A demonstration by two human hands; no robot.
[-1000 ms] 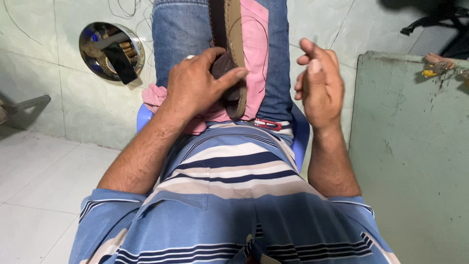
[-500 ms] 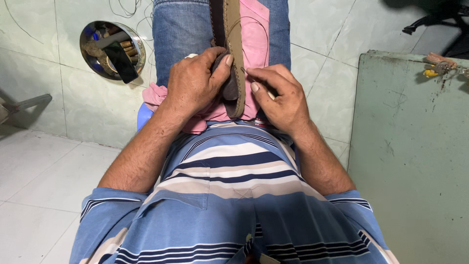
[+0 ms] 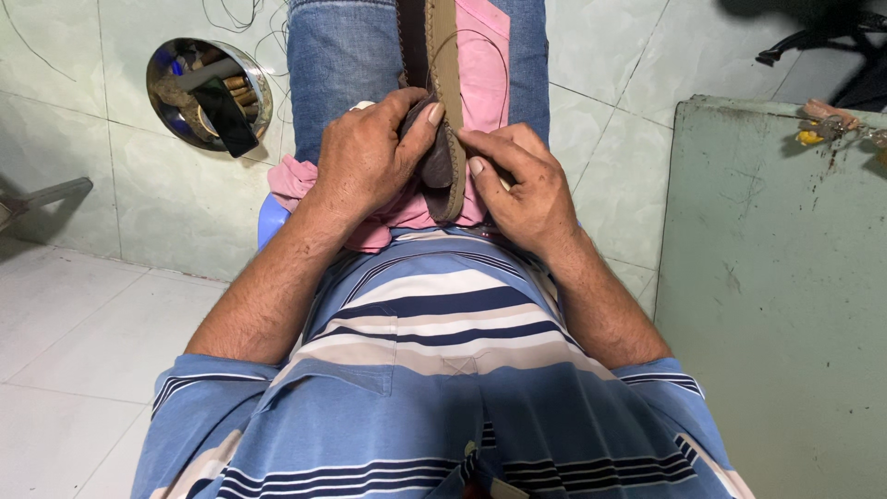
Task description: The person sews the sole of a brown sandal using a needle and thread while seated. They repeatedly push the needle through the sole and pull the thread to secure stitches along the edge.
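Observation:
A brown sandal [image 3: 447,83] stands on its edge along my lap, over a pink cloth [image 3: 485,65] spread on my jeans. My left hand [image 3: 370,152] grips the sandal's near end, thumb pressed on its side. My right hand [image 3: 522,185] rests against the sandal's other side, fingertips pinched at the sole's edge. A thin dark thread [image 3: 490,42] loops up from the sandal over the pink cloth. Whether the right fingers hold a needle is hidden.
A round metal bowl [image 3: 166,65] with tools and a dark phone in it sits on the tiled floor at upper left. A worn green metal panel [image 3: 776,277] stands at the right, with small bits on its top edge. I sit on a blue stool [image 3: 273,217].
My right hand, raised and apart from the sandal a second ago, has come down onto the sandal's side. The left hand has kept its grip.

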